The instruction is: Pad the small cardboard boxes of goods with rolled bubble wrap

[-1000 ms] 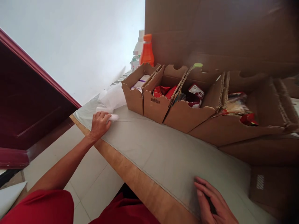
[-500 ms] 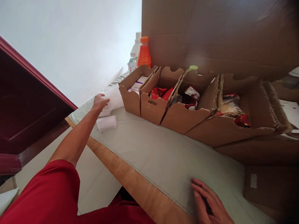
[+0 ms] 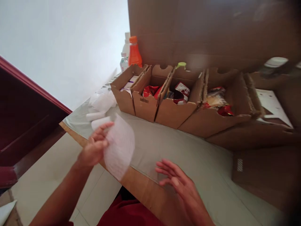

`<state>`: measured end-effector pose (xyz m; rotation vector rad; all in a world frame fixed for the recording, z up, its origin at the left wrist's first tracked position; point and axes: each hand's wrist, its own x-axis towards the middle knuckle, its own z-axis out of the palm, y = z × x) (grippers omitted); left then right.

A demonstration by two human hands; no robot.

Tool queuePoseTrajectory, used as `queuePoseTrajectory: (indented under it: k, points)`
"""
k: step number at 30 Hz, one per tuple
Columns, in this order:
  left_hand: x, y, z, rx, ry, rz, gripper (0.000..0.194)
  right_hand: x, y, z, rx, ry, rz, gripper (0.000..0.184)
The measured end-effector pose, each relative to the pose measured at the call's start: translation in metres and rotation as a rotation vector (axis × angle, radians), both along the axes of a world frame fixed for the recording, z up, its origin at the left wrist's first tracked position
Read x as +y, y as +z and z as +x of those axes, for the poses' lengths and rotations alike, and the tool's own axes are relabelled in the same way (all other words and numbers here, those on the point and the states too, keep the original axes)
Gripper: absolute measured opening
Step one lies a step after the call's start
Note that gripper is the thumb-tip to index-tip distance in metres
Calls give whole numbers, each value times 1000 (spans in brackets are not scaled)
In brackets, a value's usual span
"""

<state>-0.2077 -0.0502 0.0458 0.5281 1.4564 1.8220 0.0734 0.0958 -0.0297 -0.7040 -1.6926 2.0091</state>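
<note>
Between the fingers and thumb of my left hand (image 3: 95, 146) is a thin translucent white sheet, apparently bubble wrap (image 3: 120, 146), which hangs over the table's front edge and is blurred by motion. My right hand (image 3: 177, 180) is held over the table with its fingers apart and nothing in them, a short way right of the sheet. Behind my left hand lie white rolls (image 3: 101, 121) of similar wrap. Farther back is a crumpled clear-white pile (image 3: 103, 99), next to the leftmost cardboard bin.
A row of cardboard bins (image 3: 177, 113) holding red packets (image 3: 151, 91) and white boxes runs along the back. An orange bottle (image 3: 134, 55) and paler bottles stand behind it, before a tall cardboard panel (image 3: 188, 31). The grey-covered table (image 3: 150, 141) has a wooden front edge.
My left hand has come back from the far left pile toward me, now with a sheet of bubble wrap. My right hand has risen and moved left, fingers spreading. The view has shifted right.
</note>
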Motion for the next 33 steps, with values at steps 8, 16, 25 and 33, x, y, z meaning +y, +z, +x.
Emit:
queuePoseTrajectory:
  k: [8,16,25,33]
  points:
    - [28,-56,109,-145,-545,62,51,10,13,-7,47,-396,-167,53]
    - [48,-76,156,-378,-652,-286,68,24,-14,69,-296,-516,417,44]
    - [56,-77,165,-527,-582,-449,51,-33,-23,140,-470,-121,1178,60]
    - [33,-55,150,23,-553,-493,51,-26,-8,87,-244,-292,932,34]
